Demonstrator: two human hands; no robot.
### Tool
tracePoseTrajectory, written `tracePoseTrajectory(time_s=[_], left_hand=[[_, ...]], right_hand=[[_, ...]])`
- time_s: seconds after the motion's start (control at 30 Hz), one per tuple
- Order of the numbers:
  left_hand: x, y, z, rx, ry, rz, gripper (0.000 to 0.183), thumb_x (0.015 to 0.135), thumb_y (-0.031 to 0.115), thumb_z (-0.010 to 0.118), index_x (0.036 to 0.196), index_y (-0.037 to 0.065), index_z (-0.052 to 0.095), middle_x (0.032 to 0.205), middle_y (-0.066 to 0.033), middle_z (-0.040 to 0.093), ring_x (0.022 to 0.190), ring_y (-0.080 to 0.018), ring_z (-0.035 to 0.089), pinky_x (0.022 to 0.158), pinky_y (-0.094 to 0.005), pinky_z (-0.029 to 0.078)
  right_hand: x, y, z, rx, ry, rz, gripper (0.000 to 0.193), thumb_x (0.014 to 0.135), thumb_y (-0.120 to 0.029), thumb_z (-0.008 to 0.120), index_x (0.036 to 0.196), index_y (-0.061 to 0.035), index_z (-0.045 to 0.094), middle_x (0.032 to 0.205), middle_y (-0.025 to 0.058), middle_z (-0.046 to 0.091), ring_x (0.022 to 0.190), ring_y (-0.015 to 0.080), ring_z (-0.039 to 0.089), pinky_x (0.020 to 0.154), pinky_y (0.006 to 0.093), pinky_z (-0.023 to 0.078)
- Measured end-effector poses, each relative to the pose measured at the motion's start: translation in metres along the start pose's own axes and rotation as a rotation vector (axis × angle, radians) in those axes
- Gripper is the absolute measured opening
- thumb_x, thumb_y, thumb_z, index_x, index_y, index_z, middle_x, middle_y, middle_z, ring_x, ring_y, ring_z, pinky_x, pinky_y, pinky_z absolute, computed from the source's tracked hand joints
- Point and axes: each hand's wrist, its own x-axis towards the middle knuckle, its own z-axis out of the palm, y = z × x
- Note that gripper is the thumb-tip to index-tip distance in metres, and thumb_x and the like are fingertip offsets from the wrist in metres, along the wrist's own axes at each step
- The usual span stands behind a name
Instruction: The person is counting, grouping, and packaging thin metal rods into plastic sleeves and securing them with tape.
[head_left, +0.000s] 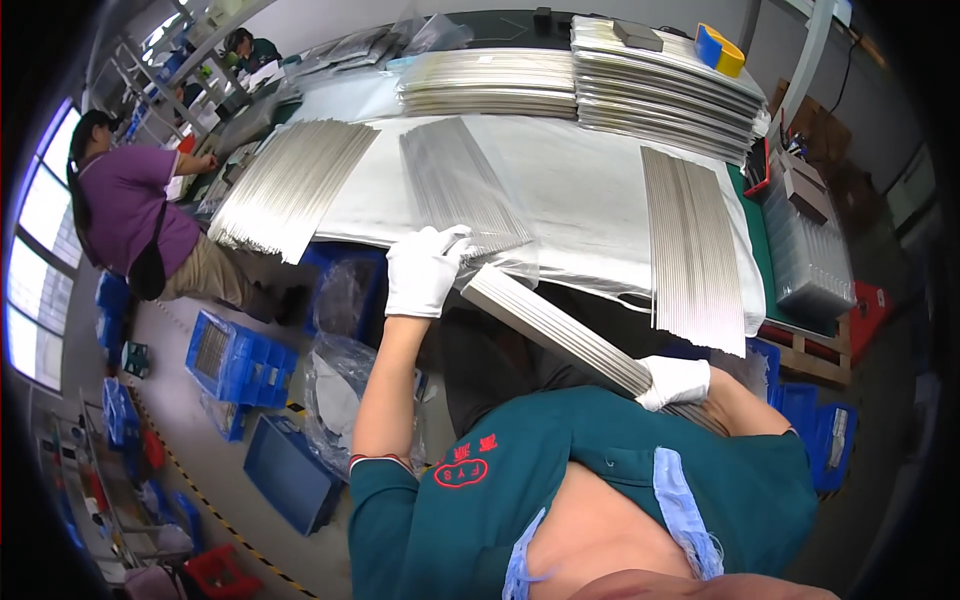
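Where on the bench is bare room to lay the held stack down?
Bare sheet lies between the middle fan of strips and the right fan. The back edge is crowded with piled stacks.

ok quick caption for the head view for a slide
Gloved left hand and right hand hold a bundle of thin metal strips at a table stacked with more.

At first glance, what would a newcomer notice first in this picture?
First, the bundle of long silver strips held slanting between two white-gloved hands, the left hand at its upper end and the right hand at its lower end. Behind, more strip bundles fan out on the table, with tall stacks of metal sheets at its far edge.
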Motion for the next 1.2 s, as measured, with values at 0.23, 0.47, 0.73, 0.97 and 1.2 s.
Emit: tracePoseTrajectory(time_s=[0.23, 0.47, 0.73, 0.97, 1.2], left_hand=[[-0.002, 0.012, -0.014, 0.064, 0.176, 0.242, 0.019, 0.063, 0.016, 0.068, 0.081, 0.018, 0.060, 0.053, -0.0032, 0.045, 0.050, -0.0218, 0.048, 0.050, -0.0343, 0.039], [-0.002, 0.023, -0.005, -0.019, 0.191, 0.278, 0.024, 0.062, 0.007, 0.064, 0.085, 0.013, 0.060, 0.053, -0.0047, 0.044, 0.051, -0.0231, 0.048, 0.050, -0.0347, 0.040], [0.016, 0.033, -0.011, -0.066, 0.191, 0.194, 0.015, 0.069, 0.011, 0.063, 0.083, 0.012, 0.061, 0.055, -0.0060, 0.047, 0.052, -0.0240, 0.051, 0.052, -0.0348, 0.042], [0.022, 0.033, -0.004, -0.096, 0.172, 0.305, 0.007, 0.072, 0.009, 0.058, 0.079, 0.009, 0.060, 0.052, -0.0075, 0.047, 0.051, -0.0244, 0.052, 0.049, -0.0367, 0.042], [0.012, 0.039, -0.005, -0.096, 0.233, 0.210, 0.011, 0.072, 0.009, 0.059, 0.083, 0.010, 0.061, 0.055, -0.0078, 0.047, 0.051, -0.0249, 0.050, 0.049, -0.0363, 0.040]], right_hand=[[0.024, 0.003, -0.010, 0.282, 0.024, 0.048, 0.039, 0.064, -0.010, 0.074, 0.096, -0.0023, 0.054, 0.069, 0.0008, 0.055, 0.055, 0.0067, 0.052, 0.050, 0.0200, 0.043], [0.105, -0.027, -0.021, 0.992, -0.197, 0.042, 0.025, 0.078, -0.011, 0.057, 0.102, -0.0084, 0.049, 0.066, -0.0013, 0.045, 0.050, 0.0064, 0.042, 0.044, 0.0214, 0.037], [0.204, -0.122, -0.013, 0.665, 0.265, -0.256, 0.006, 0.079, -0.009, 0.051, 0.076, -0.0056, 0.055, 0.064, 0.0046, 0.056, 0.056, 0.0152, 0.056, 0.050, 0.0287, 0.047], [0.297, -0.152, -0.064, 0.096, 0.711, -0.459, 0.014, 0.064, -0.015, 0.059, 0.061, -0.0018, 0.061, 0.054, 0.0155, 0.055, 0.049, 0.0215, 0.049, 0.044, 0.0350, 0.038], [0.296, -0.127, -0.050, -0.138, 1.038, -0.744, 0.049, 0.082, -0.009, 0.048, 0.126, 0.0075, 0.033, 0.127, 0.0224, 0.042, 0.116, 0.0268, 0.044, 0.091, 0.0314, 0.038]])
